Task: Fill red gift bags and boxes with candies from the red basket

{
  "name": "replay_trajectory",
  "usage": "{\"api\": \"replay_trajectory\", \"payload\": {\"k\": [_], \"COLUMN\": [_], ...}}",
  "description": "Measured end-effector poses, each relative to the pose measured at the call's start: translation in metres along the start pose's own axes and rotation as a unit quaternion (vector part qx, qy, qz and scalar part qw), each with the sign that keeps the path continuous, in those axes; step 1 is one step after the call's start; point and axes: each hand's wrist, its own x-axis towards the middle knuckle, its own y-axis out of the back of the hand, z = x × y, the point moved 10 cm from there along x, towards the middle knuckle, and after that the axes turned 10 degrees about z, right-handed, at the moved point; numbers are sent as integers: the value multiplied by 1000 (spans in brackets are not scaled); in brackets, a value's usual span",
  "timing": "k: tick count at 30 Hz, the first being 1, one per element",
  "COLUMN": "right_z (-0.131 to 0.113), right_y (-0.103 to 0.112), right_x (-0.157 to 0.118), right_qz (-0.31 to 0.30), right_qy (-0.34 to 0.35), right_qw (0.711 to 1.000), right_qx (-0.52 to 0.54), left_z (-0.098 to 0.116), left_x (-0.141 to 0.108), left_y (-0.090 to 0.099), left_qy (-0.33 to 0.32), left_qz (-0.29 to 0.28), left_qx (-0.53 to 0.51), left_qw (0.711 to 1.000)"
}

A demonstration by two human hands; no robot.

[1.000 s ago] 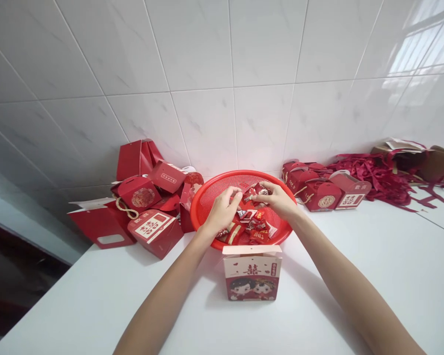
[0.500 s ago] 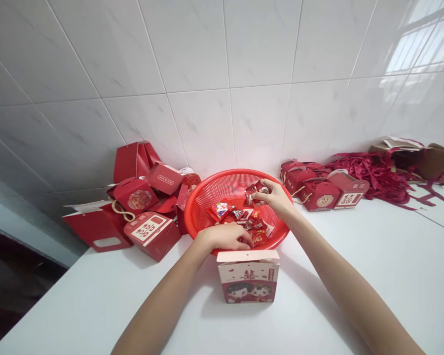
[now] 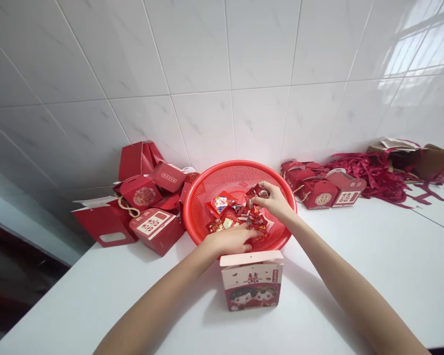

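Note:
A red plastic colander (image 3: 240, 166) holds several wrapped candies (image 3: 222, 203) in red, some with gold or coloured print. Inside it, near the front rim, my left hand (image 3: 235, 240) lies over the candies with its fingers stretched and thumb apart. At the colander's right side, my right hand (image 3: 274, 199) pinches a dark red wrapped candy (image 3: 256, 191) between thumb and fingers. Just in front of the colander stands an upright gift box (image 3: 252, 283), white and red with two cartoon figures. Its top flap is raised, and its inside is hidden.
Left of the colander, several red gift boxes (image 3: 157, 229) are piled against the tiled wall (image 3: 203, 49). More red boxes (image 3: 320, 193) stand to the right, beside a heap of dark red ribbons (image 3: 372, 172) and a brown bag (image 3: 429, 162). Everything rests on a white table (image 3: 355, 256).
My left hand's fingers have straightened and reached farther right over the candies. My right hand stays at the candy on the right side. The view has shifted slightly.

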Motion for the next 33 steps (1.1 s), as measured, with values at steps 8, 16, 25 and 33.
{"api": "replay_trajectory", "payload": {"k": [8, 16, 25, 33], "right_z": [-11, 11, 9, -16], "right_y": [13, 45, 49, 58], "right_x": [-3, -13, -28, -52], "right_qz": [42, 100, 101, 115], "right_qy": [67, 32, -24, 28], "right_qw": [997, 994, 989, 990], "right_qx": [-14, 5, 101, 82], "left_z": [0, -14, -39, -35], "left_x": [35, 69, 66, 29], "left_y": [9, 16, 38, 78], "left_qy": [-64, -56, -18, -23], "left_qz": [108, 195, 248, 350], "left_qx": [-47, -60, -84, -236], "left_qw": [991, 977, 965, 906]}}
